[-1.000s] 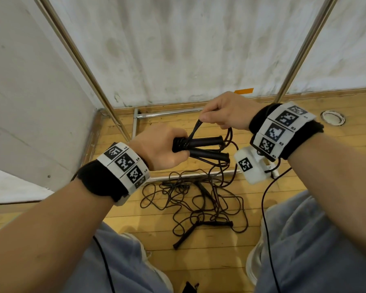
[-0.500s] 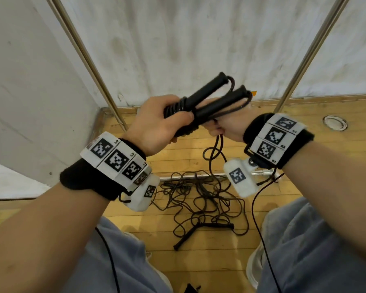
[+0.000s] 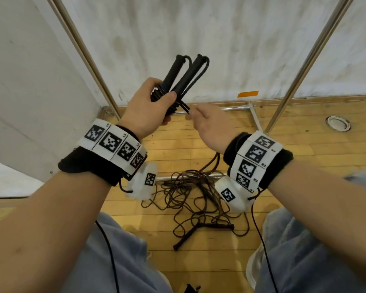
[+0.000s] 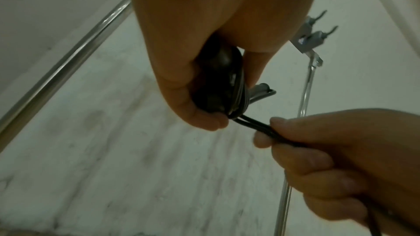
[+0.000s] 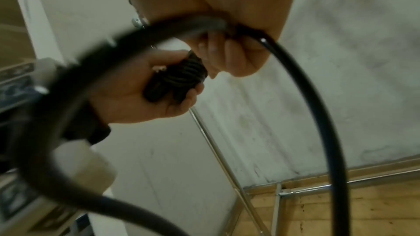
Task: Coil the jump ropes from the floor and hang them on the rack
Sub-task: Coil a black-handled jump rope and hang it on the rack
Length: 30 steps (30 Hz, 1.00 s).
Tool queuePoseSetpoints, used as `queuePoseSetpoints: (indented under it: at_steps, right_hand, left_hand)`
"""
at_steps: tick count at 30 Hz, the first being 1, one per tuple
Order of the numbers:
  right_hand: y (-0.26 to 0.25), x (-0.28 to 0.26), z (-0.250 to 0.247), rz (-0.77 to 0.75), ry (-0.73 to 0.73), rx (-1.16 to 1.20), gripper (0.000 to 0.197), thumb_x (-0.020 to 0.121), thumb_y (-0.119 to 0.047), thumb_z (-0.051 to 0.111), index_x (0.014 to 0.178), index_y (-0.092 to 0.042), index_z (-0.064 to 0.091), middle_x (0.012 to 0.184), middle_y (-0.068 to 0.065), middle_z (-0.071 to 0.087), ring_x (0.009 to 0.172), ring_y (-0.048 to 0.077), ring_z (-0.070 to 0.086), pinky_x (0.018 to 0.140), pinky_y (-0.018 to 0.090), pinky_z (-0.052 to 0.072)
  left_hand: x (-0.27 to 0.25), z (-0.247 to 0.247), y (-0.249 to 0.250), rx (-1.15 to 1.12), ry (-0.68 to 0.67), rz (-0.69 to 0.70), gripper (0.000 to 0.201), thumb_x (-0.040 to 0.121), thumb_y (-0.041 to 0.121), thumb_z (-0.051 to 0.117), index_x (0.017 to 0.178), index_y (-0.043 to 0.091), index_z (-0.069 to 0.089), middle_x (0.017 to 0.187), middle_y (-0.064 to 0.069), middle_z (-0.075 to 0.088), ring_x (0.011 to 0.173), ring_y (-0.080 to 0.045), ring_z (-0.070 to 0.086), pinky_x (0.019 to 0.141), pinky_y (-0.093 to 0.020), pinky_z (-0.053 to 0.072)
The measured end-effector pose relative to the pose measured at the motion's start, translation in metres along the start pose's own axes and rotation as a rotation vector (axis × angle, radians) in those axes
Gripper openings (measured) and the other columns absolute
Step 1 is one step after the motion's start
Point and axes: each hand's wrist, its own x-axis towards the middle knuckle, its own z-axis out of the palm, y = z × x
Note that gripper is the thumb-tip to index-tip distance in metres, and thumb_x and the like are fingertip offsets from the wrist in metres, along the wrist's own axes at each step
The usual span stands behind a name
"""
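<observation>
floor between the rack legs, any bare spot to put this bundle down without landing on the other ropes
Bare wood lies right of the tangled ropes, between the right rack pole and the round floor plate, and behind the tangle, up to the rear base bar. The middle, between the knees, is crowded with loops and loose handles.

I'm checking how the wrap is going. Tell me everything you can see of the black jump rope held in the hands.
The black jump rope has two matte black handles side by side, pointing up and away. The left hand grips their lower ends, where thin cord is wound in several turns. Cord loops over the handle tops. The right hand pinches a doubled strand leaving the wrap; the slack hangs beneath that wrist toward the tangled ropes on the wooden floor.
</observation>
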Motion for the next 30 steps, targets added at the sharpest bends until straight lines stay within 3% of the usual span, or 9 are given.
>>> queuePoseSetpoints:
  at_steps: [3, 6, 9, 13, 17, 20, 25, 27, 30]
  right_hand:
    - [0.003, 0.003, -0.011, 0.055, -0.061, -0.073, 0.034, 0.101, -0.024, 0.036, 0.074, -0.019, 0.056, 0.059, -0.006, 0.046, 0.051, 0.010, 0.042, 0.041, 0.012, 0.031]
    - [0.001, 0.002, -0.014, 0.083, -0.145, -0.138, 0.036, 0.101, -0.024, 0.035, 0.073, -0.016, 0.056, 0.056, -0.004, 0.045, 0.050, 0.010, 0.042, 0.040, 0.009, 0.032]
    - [0.000, -0.001, -0.013, 0.073, -0.189, -0.197, 0.035, 0.099, -0.030, 0.039, 0.074, -0.012, 0.055, 0.055, -0.004, 0.043, 0.048, 0.010, 0.040, 0.040, 0.013, 0.031]
    - [-0.002, -0.003, -0.015, 0.020, -0.237, -0.398, 0.028, 0.096, -0.029, 0.048, 0.070, -0.020, 0.046, 0.063, -0.005, 0.047, 0.055, 0.008, 0.044, 0.048, 0.022, 0.027]
    - [-0.001, -0.004, -0.025, -0.037, -0.254, -0.515, 0.024, 0.096, -0.027, 0.047, 0.077, -0.015, 0.053, 0.065, -0.003, 0.047, 0.058, 0.011, 0.045, 0.049, 0.023, 0.028]
    - [-0.001, -0.005, -0.031, -0.089, -0.244, -0.551, 0.029, 0.098, -0.032, 0.045, 0.078, -0.015, 0.057, 0.065, -0.003, 0.049, 0.055, 0.010, 0.045, 0.050, 0.024, 0.028]
    - [0.000, -0.006, -0.032, -0.174, -0.234, -0.643, 0.027, 0.099, -0.034, 0.041, 0.087, -0.017, 0.060, 0.063, -0.007, 0.047, 0.056, 0.006, 0.041, 0.048, 0.025, 0.025]
    - [0.002, -0.005, -0.032, -0.198, -0.224, -0.634, 0.029, 0.099, -0.034, 0.041, 0.089, -0.018, 0.063, 0.064, -0.009, 0.048, 0.058, 0.006, 0.043, 0.049, 0.024, 0.026]
    - [0.004, -0.003, -0.033, -0.243, -0.215, -0.614, 0.030, 0.098, -0.036, 0.040, 0.087, -0.020, 0.062, 0.067, -0.009, 0.052, 0.063, 0.012, 0.047, 0.053, 0.025, 0.029]
  left_hand:
    - [-0.003, 0.003, -0.008, 0.316, -0.027, 0.123, 0.024, 0.091, 0.036, 0.058, 0.110, 0.024, 0.048, 0.080, 0.005, 0.062, 0.067, -0.015, 0.062, 0.061, -0.032, 0.051]
    - [-0.005, 0.006, -0.014, 0.530, -0.034, 0.180, 0.031, 0.091, 0.037, 0.058, 0.113, 0.020, 0.046, 0.082, 0.006, 0.055, 0.069, -0.015, 0.055, 0.060, -0.029, 0.039]
    - [-0.005, 0.009, -0.018, 0.600, -0.019, 0.169, 0.033, 0.091, 0.037, 0.059, 0.115, 0.018, 0.045, 0.084, 0.005, 0.053, 0.072, -0.018, 0.054, 0.062, -0.029, 0.039]
    - [-0.005, 0.014, -0.022, 0.704, 0.019, 0.179, 0.034, 0.092, 0.037, 0.058, 0.117, 0.017, 0.045, 0.091, 0.003, 0.053, 0.077, -0.020, 0.052, 0.064, -0.032, 0.041]
    - [0.000, 0.010, -0.027, 0.789, -0.006, 0.121, 0.035, 0.093, 0.033, 0.058, 0.121, 0.017, 0.044, 0.101, -0.001, 0.055, 0.082, -0.020, 0.051, 0.070, -0.033, 0.042]
    - [0.001, 0.012, -0.030, 0.859, -0.096, 0.103, 0.033, 0.093, 0.031, 0.058, 0.121, 0.019, 0.049, 0.107, -0.002, 0.058, 0.089, -0.022, 0.055, 0.072, -0.033, 0.042]
    - [-0.009, 0.026, -0.031, 0.985, -0.371, 0.076, 0.019, 0.090, 0.032, 0.061, 0.102, 0.026, 0.048, 0.081, 0.009, 0.051, 0.067, -0.008, 0.047, 0.054, -0.026, 0.033]
    - [-0.012, 0.028, -0.028, 0.997, -0.441, 0.109, 0.021, 0.089, 0.032, 0.061, 0.106, 0.025, 0.050, 0.086, 0.008, 0.054, 0.073, -0.013, 0.051, 0.058, -0.026, 0.036]
    - [-0.020, 0.033, -0.023, 0.960, -0.492, 0.194, 0.031, 0.086, 0.038, 0.060, 0.115, 0.030, 0.051, 0.086, 0.009, 0.060, 0.080, -0.017, 0.059, 0.068, -0.032, 0.050]
